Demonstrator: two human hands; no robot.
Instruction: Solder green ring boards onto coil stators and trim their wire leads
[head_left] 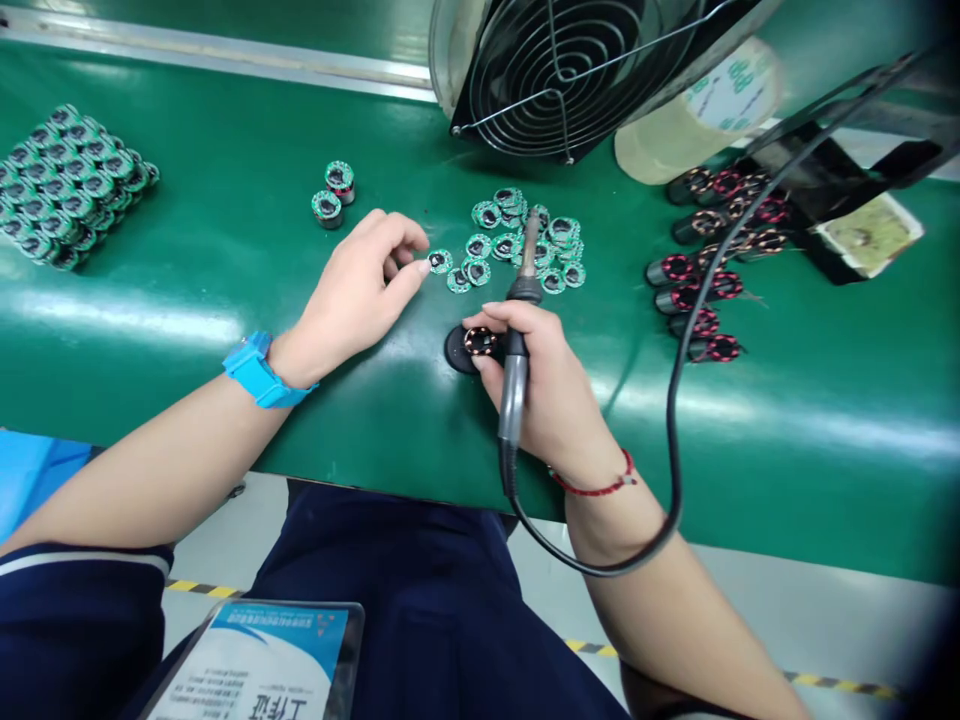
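The glossy green desk (810,450) carries a black round base (454,353). From that base, stacked ring boards (71,185) lie at 10 o'clock, two board-topped cylinders (328,209) stand between 10 and 11, and loose ring boards (504,247) spread around 1. A tape roll (652,152) sits between 1 and 2, wound cores (679,268) near 2.
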